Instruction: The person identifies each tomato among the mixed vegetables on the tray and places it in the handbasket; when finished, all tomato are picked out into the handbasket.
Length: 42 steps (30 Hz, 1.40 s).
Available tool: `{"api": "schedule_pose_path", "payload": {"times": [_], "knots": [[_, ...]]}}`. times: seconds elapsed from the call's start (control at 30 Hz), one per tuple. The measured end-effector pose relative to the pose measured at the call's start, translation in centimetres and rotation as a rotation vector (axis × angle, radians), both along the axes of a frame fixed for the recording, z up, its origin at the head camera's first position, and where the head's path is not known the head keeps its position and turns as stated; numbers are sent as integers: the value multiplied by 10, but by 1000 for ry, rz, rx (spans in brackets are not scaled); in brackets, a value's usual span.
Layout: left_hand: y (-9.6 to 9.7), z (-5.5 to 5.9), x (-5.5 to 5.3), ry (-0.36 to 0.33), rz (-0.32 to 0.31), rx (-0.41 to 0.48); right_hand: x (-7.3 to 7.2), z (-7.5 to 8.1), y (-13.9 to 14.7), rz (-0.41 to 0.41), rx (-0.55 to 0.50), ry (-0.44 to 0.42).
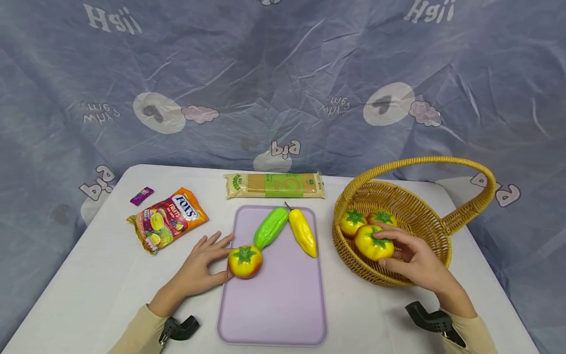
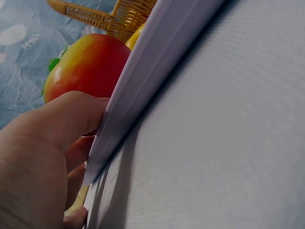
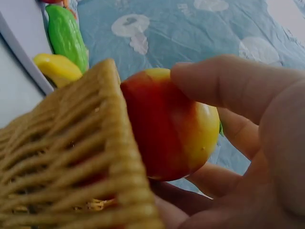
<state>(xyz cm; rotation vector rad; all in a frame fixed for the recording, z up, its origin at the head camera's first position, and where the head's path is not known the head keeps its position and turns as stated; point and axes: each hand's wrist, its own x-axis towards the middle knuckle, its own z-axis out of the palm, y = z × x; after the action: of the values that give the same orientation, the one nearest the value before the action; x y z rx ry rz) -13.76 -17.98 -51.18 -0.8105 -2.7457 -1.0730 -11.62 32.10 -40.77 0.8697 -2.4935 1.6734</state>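
Note:
My left hand (image 1: 202, 268) lies at the tray's left edge, thumb and index fingertips beside a yellow-red toy tomato (image 1: 245, 261) with a green leafy top. In the left wrist view that tomato (image 2: 90, 64) sits just past my thumb. The purple tray (image 1: 274, 314) also carries a green ridged toy vegetable (image 1: 270, 227) and a yellow toy pepper (image 1: 302, 233). With thumb and fingers my right hand (image 1: 415, 258) grips another toy tomato (image 1: 373, 243) at the wicker basket (image 1: 360, 265). Two more tomatoes lie in the basket, one of them (image 1: 352, 222) at its left side.
A pack of dry noodles (image 1: 278, 185) lies behind the tray. To the left are an orange-red FOX'S candy bag (image 1: 168, 220) and a small purple wrapped candy (image 1: 142, 195). The basket's tall handle (image 1: 424, 161) arches over its back. A blue-grey printed cloth (image 1: 274, 88) hangs behind the table.

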Motion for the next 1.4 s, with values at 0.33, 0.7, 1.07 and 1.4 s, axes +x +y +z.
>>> {"api": "schedule_pose_path", "payload": {"times": [0.33, 0.7, 1.07, 1.4], "knots": [[1, 1, 1, -11, 7, -4, -3, -7, 9, -67, 175, 24], [0, 0, 1, -10, 10, -7, -4, -10, 10, -36, 234, -59], [1, 3, 1, -17, 11, -3, -8, -12, 7, -26, 334, -72], [1, 2, 1, -15, 14, -6, -9, -14, 5, -22, 343, -98]]}}
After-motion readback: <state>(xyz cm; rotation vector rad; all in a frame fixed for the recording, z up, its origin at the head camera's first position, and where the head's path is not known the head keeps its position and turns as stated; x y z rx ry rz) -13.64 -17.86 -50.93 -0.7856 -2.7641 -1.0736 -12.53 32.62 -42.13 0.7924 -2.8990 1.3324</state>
